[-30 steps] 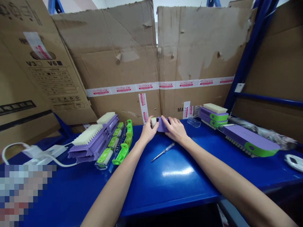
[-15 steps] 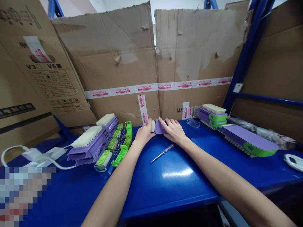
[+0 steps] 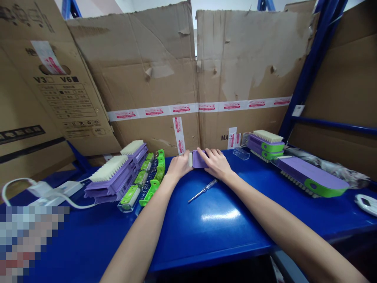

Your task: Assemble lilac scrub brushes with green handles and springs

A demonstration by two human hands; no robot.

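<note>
At the back of the blue table, both hands are around a small purple brush body (image 3: 199, 159). My left hand (image 3: 179, 167) is closed at its left end, where a pale piece (image 3: 190, 159) shows beside the purple; the fingertips are partly hidden. My right hand (image 3: 216, 163) grips the purple body from the right, its fingers bent over the top. On the table just in front of the hands lies a screwdriver (image 3: 203, 191) with a clear handle. Nearest to my left forearm is a row of bright green plastic parts (image 3: 150, 192).
Purple brushes with cream bristles (image 3: 108, 168) are stacked at left, beside green parts in clear cases (image 3: 129, 198) and dark springs (image 3: 149, 179). A white power strip (image 3: 55, 194) lies farther left. At right are finished-looking purple-green brushes (image 3: 315, 175) and a clear tray (image 3: 241, 153). Cardboard (image 3: 153, 78) walls the back.
The whole view has shifted slightly. Both hands stay on the purple brush body with almost no visible movement.
</note>
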